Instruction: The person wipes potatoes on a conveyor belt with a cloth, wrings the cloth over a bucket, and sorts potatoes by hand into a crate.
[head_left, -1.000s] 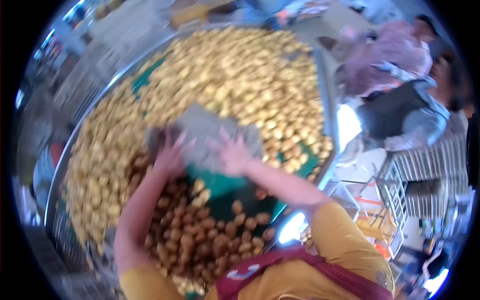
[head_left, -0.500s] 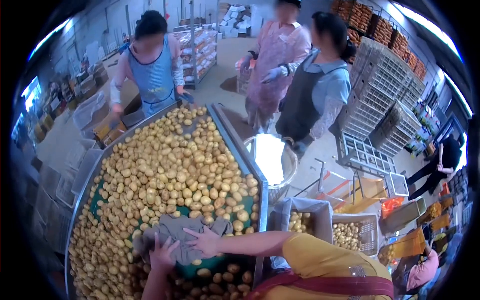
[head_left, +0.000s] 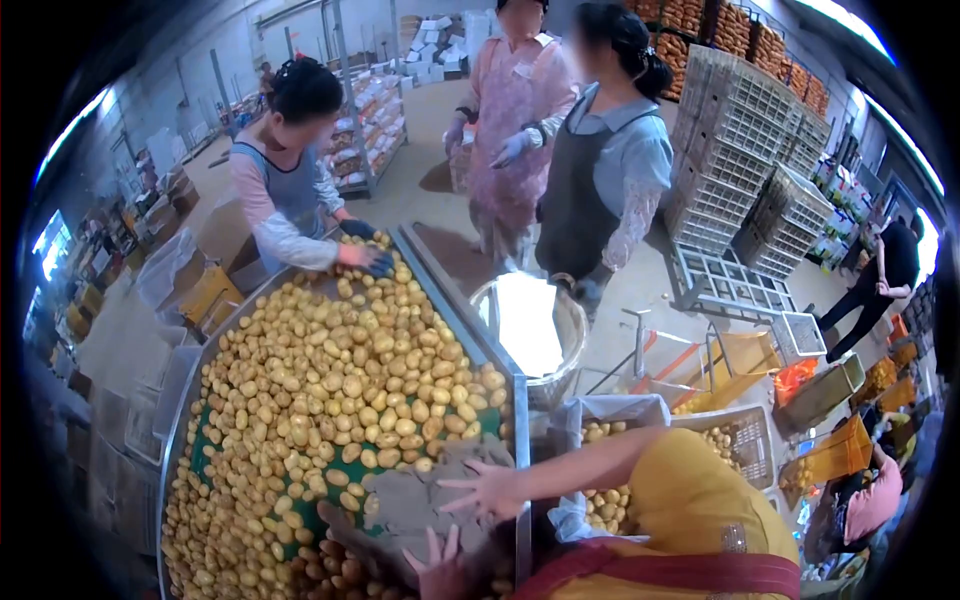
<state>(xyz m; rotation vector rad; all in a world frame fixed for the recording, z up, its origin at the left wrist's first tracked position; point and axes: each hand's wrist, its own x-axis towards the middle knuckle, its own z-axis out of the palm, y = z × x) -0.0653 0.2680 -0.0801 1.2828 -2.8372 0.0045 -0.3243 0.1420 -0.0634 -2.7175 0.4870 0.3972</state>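
Observation:
A crumpled grey-brown cloth [head_left: 415,505] lies over the potatoes near the front right of a metal-edged sorting table [head_left: 521,425]. My right hand [head_left: 487,490] rests on the cloth's upper right part, its fingers spread. Lower down, at the cloth's front edge, is my left hand [head_left: 438,565], also with fingers apart. Neither hand is closed around anything. Pale potatoes [head_left: 320,370] cover most of the table's green surface, and darker ones lie in shadow by the lower edge.
Across the table a co-worker in a blue apron [head_left: 290,190] reaches gloved hands onto the potatoes. Two more people stand behind the white-lit bin [head_left: 570,345]. Lined crates of potatoes [head_left: 605,510] sit at the right. Stacked crates [head_left: 735,140] rise farther back.
Both my hands and the cloth have moved right and down in view. The co-worker across the table has leaned in, bringing both hands together over the potatoes. The view has shifted slightly.

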